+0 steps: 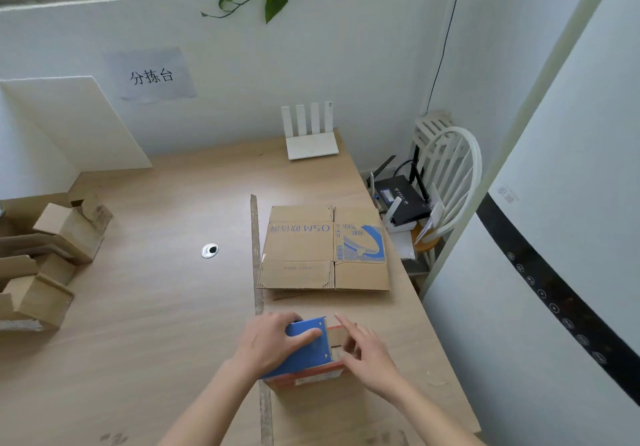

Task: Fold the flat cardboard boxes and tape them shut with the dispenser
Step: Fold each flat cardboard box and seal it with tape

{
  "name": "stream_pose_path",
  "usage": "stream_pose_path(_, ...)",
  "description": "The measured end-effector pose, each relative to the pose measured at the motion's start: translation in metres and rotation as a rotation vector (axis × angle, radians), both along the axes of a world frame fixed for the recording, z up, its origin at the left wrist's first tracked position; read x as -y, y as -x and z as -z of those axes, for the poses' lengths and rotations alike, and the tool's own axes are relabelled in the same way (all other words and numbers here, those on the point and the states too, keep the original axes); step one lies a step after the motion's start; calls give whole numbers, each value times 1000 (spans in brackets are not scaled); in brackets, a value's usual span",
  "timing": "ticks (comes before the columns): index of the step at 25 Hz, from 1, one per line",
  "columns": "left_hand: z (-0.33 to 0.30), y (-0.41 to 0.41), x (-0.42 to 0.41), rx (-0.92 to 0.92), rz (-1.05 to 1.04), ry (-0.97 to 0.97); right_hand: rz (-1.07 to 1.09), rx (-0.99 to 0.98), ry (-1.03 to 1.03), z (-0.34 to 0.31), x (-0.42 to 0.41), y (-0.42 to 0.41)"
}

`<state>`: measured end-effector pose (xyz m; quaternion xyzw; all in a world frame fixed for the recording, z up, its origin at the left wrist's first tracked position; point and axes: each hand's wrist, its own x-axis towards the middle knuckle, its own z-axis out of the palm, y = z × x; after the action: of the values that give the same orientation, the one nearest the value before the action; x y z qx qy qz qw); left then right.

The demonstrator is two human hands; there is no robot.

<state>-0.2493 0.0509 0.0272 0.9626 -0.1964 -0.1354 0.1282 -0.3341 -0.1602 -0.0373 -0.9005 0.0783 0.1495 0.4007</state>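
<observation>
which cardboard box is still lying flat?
The blue-printed box right of centre lies flat; the brown ones at the left edge are already folded.

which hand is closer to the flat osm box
Right. The right hand sits just below the flat box, fingertips pointing toward it; the left hand grips the blue dispenser, slightly farther left.

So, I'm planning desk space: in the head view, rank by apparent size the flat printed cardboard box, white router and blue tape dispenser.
1. Flat printed cardboard box.
2-3. White router and blue tape dispenser: look alike; the dispenser is nearer and partly covered, so unsure.
</observation>
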Motion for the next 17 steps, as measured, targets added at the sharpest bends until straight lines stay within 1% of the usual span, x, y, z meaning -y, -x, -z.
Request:
stream_pose_path(2, 4, -4, 7, 22, 24, -31, 77, -99, -131, -8, 5, -8)
stream_pose_path(3, 4, -5, 10, 31, 31, -37, 81, -145, -184, -11, 5, -11)
stream_pose_path(6, 0, -7, 17, 35, 43, -40, 100, -259, -285, -14, 6, -16)
stream_pose_path(8, -2, -9, 19, 22, 33, -42, 105, -289, -338, -9, 7, -16)
stream_pose_path(11, 0, -10, 21, 31, 38, -51, 133, -252, -356, 3, 6, -19)
stream_pose_path(14, 4, -11, 22, 25, 38, -53, 238, -242, -319, -3, -2, -24)
stream_pose_path(17, 5, -13, 22, 26, 23, -50, 272, -230, -278, -4, -8, -27)
